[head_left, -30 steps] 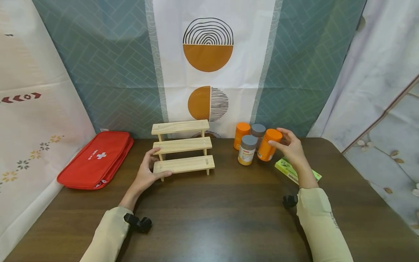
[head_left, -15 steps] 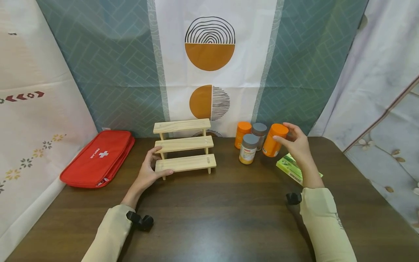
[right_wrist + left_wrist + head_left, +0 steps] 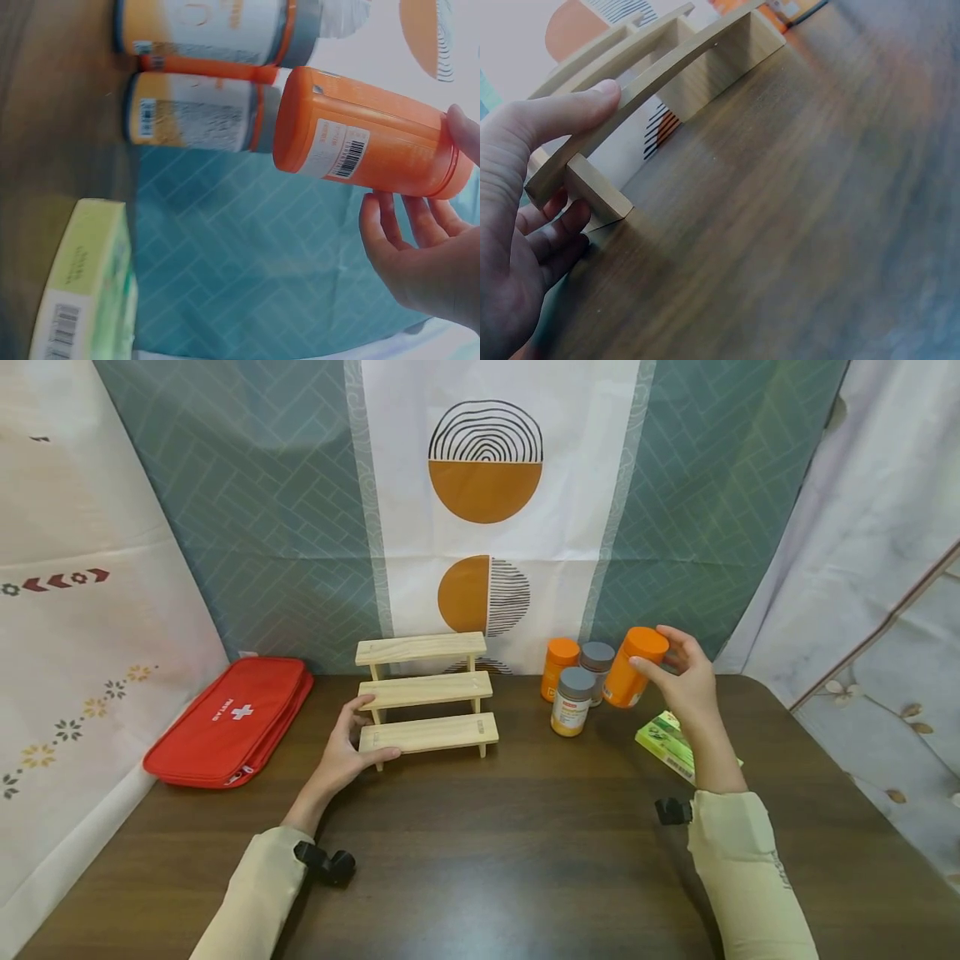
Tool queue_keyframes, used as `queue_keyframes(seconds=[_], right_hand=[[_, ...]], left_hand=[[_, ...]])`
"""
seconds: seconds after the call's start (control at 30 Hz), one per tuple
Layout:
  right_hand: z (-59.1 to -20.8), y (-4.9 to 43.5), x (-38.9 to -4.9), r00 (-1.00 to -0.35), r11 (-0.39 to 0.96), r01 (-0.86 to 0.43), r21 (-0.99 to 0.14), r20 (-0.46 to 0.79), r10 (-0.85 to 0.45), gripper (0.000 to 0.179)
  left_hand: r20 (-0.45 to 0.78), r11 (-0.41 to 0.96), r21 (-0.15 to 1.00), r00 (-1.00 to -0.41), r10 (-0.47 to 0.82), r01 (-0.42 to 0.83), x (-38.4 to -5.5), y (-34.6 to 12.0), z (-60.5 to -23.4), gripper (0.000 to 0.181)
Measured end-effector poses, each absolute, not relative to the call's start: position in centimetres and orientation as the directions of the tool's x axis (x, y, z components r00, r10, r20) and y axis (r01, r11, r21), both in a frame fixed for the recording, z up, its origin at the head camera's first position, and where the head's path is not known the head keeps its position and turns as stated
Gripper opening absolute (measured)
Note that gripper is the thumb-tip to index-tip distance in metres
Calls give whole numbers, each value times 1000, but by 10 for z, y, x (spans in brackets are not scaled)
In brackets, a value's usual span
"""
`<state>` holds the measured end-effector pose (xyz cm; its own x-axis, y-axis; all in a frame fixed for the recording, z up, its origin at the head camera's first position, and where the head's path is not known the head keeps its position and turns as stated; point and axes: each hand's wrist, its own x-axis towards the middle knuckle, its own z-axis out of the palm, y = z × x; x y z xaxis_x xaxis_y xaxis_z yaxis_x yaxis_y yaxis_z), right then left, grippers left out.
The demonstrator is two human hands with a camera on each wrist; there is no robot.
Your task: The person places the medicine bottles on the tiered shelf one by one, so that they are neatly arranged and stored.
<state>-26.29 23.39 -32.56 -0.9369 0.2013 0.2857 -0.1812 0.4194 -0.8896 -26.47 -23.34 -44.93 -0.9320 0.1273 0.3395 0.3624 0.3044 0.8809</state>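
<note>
A wooden rack (image 3: 423,693) with three steps is standing on the brown surface (image 3: 487,843). The left hand (image 3: 341,756) is grasping the rack's left end, its thumb lying on the lowest step and its fingers curling beneath.

To the right of the rack, the right hand (image 3: 690,681) is holding an orange jar (image 3: 628,670) off the surface, tilted with its lid uppermost; this grip is pinching it near the lid, between thumb and fingers. The jar is showing a white label (image 3: 337,148) with a barcode, its small print too blurred to read.

Between the rack and the held jar, three more jars are standing close together: another orange one (image 3: 555,675), nearest the rack, a grey-lidded one (image 3: 572,702) in front and a second grey-lidded one (image 3: 597,664) behind. The front one's label is carrying a red strip above unreadable lettering.

Farther right of the rack, a green box (image 3: 667,743) is lying partly behind the right forearm, showing a barcode and blurred print. Left of the rack, a red bag (image 3: 232,722) is bearing a white cross and "FIRST AID" in white letters.
</note>
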Motion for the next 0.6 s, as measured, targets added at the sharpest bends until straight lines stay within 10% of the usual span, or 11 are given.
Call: queue_keyframes(seconds=[0.6], right_hand=[[-297,202,-269,-916,351,-306,-885,374,145,64]], left_hand=[[307,341,878,-942,135,335,-243,-223,-420,87]])
